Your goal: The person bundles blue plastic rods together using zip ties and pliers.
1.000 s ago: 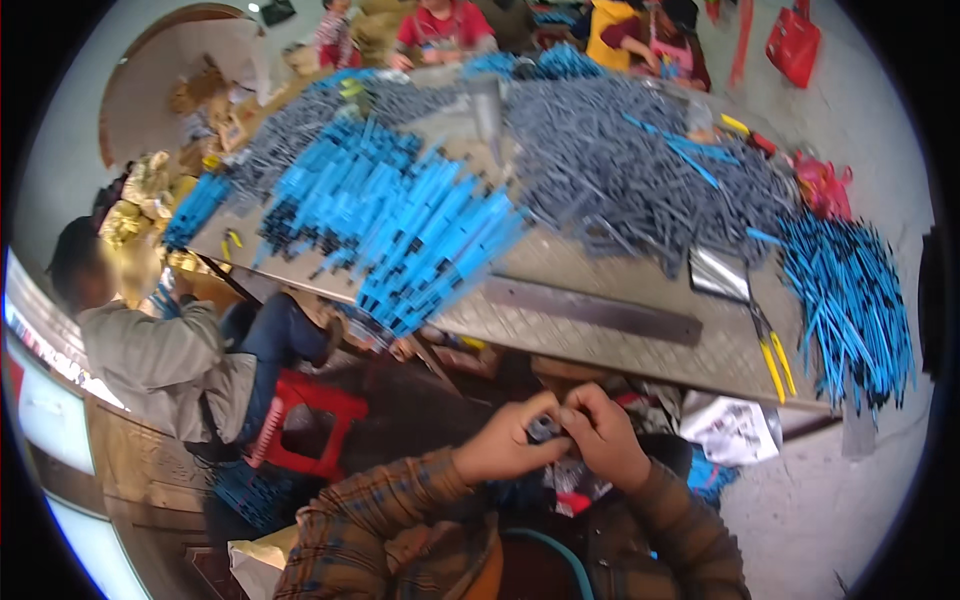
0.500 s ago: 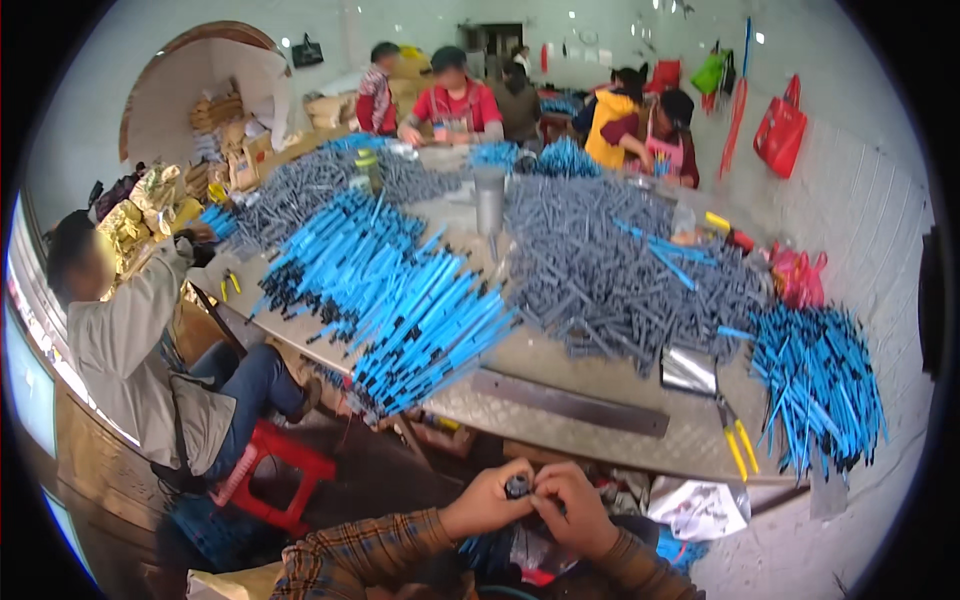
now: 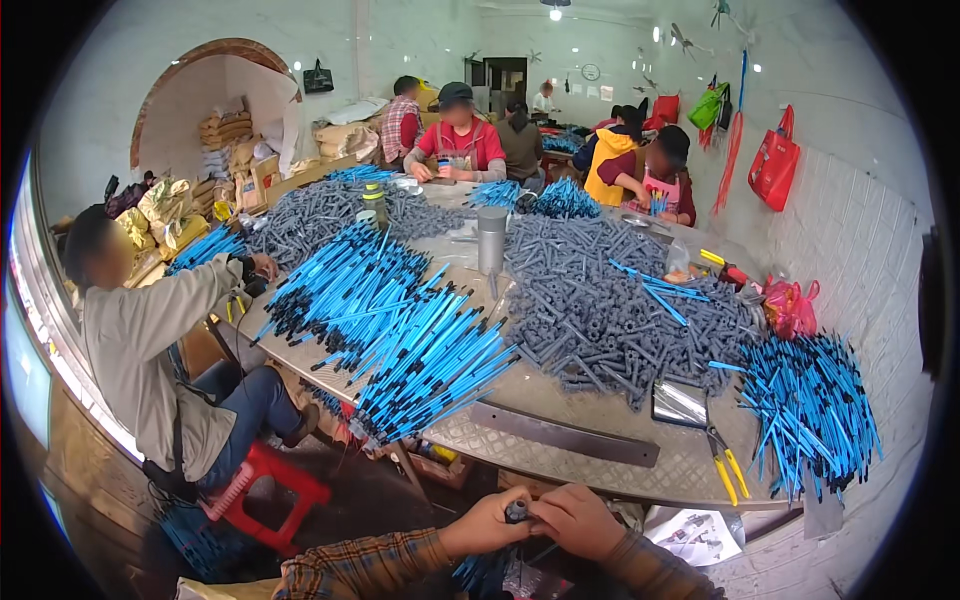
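Workshop, pale walls [image 3: 850,220], one big table [image 3: 465,432] with a patterned metal top taking up most of the view. Wearer's hands are low in front of the near table edge, off the surface, close together. Left hand [image 3: 488,524]: fingers curled nearly closed around a grey part [image 3: 516,511], short and tube-like, one end showing above the grip. Right hand [image 3: 578,520]: fingers bent and bunched, tips right up against the left hand beside that part; can't tell if it's pinching anything, fingertips are hidden. On the table: large heap of loose grey parts [image 3: 620,335] in the middle-right, spread of blue rods [image 3: 345,295] with black ends left of it, second rod pile [image 3: 812,410] at the right corner, partly over the edge. Flat dark metal bar [image 3: 565,434] lies along the near edge, between the left rods and the pliers [image 3: 728,465], which have yellow handles and sit just below a shiny rectangular tray [image 3: 680,402]. Grey cylinder [image 3: 491,240] stands upright between heaps. Seated co-worker [image 3: 160,330] in a light jacket at left on a red stool [image 3: 268,490], arm reaching over the table. More people work around the far side.
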